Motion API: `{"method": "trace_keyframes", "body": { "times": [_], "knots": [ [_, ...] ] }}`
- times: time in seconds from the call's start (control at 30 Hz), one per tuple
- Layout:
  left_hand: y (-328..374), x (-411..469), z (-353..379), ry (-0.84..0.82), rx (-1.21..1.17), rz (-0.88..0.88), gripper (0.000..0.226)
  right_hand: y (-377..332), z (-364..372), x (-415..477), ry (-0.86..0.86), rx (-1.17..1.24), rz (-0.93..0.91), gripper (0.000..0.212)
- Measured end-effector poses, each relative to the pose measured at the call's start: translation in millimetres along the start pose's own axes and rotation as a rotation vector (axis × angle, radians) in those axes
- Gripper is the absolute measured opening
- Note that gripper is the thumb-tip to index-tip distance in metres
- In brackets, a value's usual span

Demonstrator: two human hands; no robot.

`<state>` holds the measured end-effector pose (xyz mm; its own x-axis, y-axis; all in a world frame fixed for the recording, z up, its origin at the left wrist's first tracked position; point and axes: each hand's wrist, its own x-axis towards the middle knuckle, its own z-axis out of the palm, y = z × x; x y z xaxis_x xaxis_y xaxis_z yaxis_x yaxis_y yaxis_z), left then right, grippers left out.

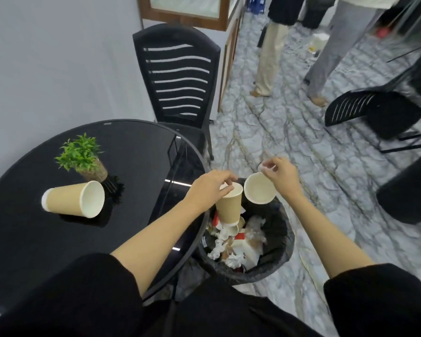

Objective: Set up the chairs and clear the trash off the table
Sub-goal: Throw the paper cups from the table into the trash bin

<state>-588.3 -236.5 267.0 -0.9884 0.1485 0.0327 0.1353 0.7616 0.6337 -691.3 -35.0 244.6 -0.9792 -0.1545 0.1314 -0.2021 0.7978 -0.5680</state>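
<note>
1. Fingers (225, 188) of the left hand (210, 188) pinch the rim of an upright brown paper cup (229, 207), holding it over the bin (281, 242).
2. Fingers of the right hand (281, 177) close on the rim of a second cup (259, 188), tilted so its white inside faces the camera; it also hangs above the bin, just beside the first cup.
3. Far left, a round black worktop (136, 152) carries a third paper cup (74, 199) lying on its side, mouth toward the right.
4. Just behind that cup stands a small green potted plant (83, 156), with a black frilly object (113, 187) touching its base.
5. At the far edge of the worktop, a black slatted chair (178, 79) stands upright, its seat tucked toward the table edge.
6. Below the hands, the bin, lined with a black bag, holds crumpled tissues (231, 259), cups and cardboard scraps; it sits right against the worktop's edge.
7. Further right, a second black chair (365, 110) lies tipped over on the marbled floor (326, 178).
8. Beyond it, the legs of two standing people (272, 57) are visible near a wooden cabinet (187, 18).
9. At the right edge, a dark round object (408, 193) sits on the floor; what it is cannot be told.
</note>
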Motion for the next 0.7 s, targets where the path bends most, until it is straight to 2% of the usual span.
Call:
{"method": "trace_keyframes", "body": {
  "times": [0.17, 0.33, 0.7],
  "knots": [
    [-13.9, -12.3, -6.0, 0.020, 0.018, -0.035, 0.027, -13.5, 16.2, -0.1, -0.126, 0.004, -0.066, 0.021],
    [-41.3, -41.3, -26.0, 0.104, 0.055, -0.138, 0.030, -66.9, 49.5, 4.6, -0.254, 0.069, -0.237, 0.023],
    [-117.4, -184.6, -45.5, 0.388, 0.078, -0.622, 0.034, -201.7, 149.4, -28.5, -0.569, 0.226, -0.591, 0.022]
  ]
}}
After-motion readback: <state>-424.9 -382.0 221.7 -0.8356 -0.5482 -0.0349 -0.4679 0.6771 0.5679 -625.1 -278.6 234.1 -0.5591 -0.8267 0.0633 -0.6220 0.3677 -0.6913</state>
